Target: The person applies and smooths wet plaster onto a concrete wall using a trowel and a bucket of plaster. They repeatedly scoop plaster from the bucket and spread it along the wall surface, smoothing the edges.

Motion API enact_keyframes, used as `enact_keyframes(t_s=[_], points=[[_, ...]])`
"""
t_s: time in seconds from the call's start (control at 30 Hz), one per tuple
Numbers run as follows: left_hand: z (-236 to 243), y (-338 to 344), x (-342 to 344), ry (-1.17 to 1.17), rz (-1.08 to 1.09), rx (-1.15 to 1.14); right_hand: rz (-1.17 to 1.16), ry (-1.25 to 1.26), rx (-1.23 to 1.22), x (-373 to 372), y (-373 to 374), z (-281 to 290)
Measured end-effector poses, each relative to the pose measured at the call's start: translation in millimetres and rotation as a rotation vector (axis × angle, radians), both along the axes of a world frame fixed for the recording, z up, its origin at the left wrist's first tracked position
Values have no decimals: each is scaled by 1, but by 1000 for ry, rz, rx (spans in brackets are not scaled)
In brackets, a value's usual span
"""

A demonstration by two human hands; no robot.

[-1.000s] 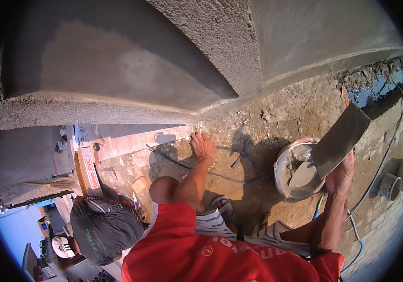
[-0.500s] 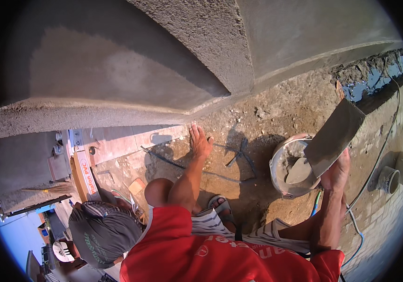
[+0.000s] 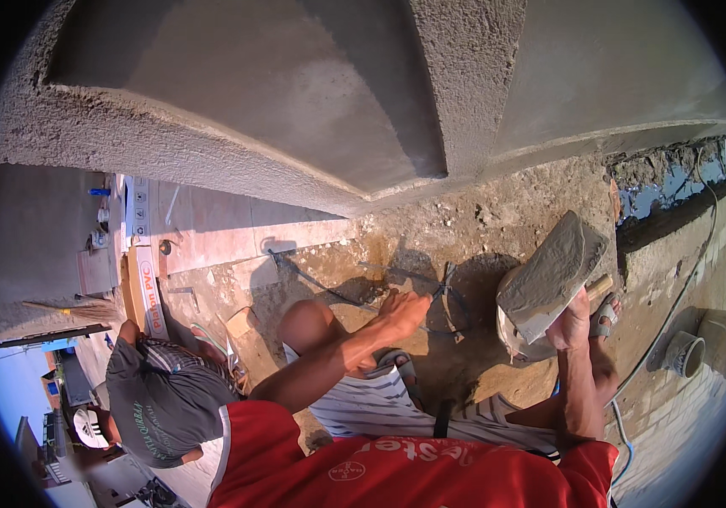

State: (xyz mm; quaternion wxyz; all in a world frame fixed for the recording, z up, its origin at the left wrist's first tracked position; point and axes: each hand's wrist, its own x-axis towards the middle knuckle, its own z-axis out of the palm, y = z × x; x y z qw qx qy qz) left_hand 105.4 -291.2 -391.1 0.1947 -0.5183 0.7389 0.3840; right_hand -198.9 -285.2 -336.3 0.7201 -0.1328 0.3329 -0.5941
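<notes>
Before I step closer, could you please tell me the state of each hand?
Left hand: loosely closed, with nothing visible in it.
Right hand: holding the grey, rectangular, mortar-coated board.

Right hand (image 3: pixel 569 323) holds mortar-covered board (image 3: pixel 559 267) over bucket (image 3: pixel 508 337); left hand (image 3: pixel 405 315) near bent knee (image 3: pixel 308 323).

One head-worn wide fisheye view looks steeply down from close above the red shirt (image 3: pixel 295 461) toward both hands (image 3: pixel 404 314) and the ground (image 3: pixel 541 190) beyond
</notes>
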Motion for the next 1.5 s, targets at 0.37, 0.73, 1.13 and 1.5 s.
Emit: enact_keyframes(t_s=[0.37,0.73,1.13,1.5], points=[[-50,-24,6,64,248,75,77,-110,59,81,3,-14],[-186,-149,26,1009,1748,162,-83,-68,97,53,24,-25],[-184,-150,-76,848,1491,323,-172,-31,81,22,27,-17],[-109,-140,-27,1098,2333,-209,-193,6,56,5,30,-16]])
